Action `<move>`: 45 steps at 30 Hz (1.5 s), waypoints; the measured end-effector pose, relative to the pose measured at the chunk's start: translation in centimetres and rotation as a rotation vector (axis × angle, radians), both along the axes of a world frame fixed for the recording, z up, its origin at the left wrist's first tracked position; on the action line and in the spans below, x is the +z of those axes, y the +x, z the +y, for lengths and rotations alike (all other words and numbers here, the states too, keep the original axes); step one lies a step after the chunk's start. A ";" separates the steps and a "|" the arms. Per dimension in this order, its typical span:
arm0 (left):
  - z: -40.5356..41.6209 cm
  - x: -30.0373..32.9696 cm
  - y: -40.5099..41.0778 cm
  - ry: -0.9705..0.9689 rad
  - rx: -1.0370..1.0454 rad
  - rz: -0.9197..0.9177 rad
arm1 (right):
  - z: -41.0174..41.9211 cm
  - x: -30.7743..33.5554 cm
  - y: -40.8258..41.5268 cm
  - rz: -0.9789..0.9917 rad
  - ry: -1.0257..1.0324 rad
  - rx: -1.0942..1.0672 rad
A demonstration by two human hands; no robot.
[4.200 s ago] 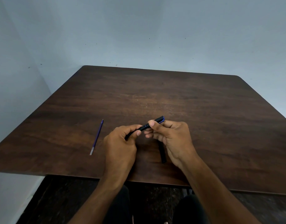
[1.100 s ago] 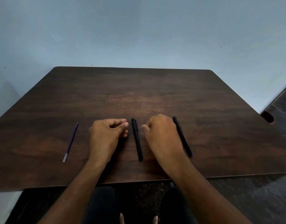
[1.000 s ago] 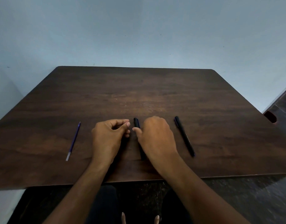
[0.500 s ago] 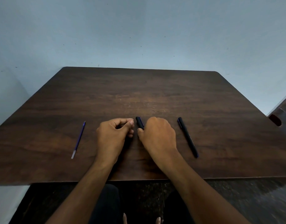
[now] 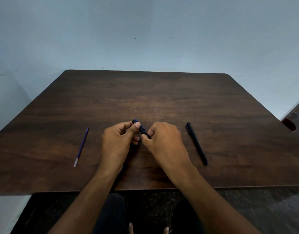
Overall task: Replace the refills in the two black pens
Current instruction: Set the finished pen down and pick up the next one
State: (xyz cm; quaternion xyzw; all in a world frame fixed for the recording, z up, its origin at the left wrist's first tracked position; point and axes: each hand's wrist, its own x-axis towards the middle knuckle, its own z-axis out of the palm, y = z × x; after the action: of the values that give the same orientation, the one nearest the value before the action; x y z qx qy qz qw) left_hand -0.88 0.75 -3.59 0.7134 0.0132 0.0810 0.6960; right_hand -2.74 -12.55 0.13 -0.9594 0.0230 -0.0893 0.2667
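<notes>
Black with a blue trim at its far end, one pen is held just above the wooden table between both hands. Its far end is pinched by the thumb and fingers of the left hand, while its near part is closed inside the right hand and hidden, so its tip cannot be made out. A second black pen is laid well to the right, untouched. A thin blue refill is laid apart on the left. Dark-clothed knees are cut off below the table edge.
</notes>
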 end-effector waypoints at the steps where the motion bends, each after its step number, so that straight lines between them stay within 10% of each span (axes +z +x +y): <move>1: 0.0 0.1 0.0 -0.007 -0.003 0.000 | -0.1 0.0 0.0 -0.004 -0.005 0.002; 14: 0.4 0.6 -0.3 -0.150 -0.046 0.040 | -2.8 1.2 -0.5 -0.015 0.191 0.153; 45: -0.4 1.6 -0.7 -0.183 -0.108 -0.118 | -5.4 4.5 0.2 -0.135 -0.176 0.578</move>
State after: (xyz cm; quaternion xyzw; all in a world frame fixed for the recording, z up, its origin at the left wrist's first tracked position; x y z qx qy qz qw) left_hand -1.60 0.33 -2.03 0.6405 -0.0590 0.0837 0.7611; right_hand -2.52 -17.92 4.68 -0.9375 -0.2763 -0.0747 0.1980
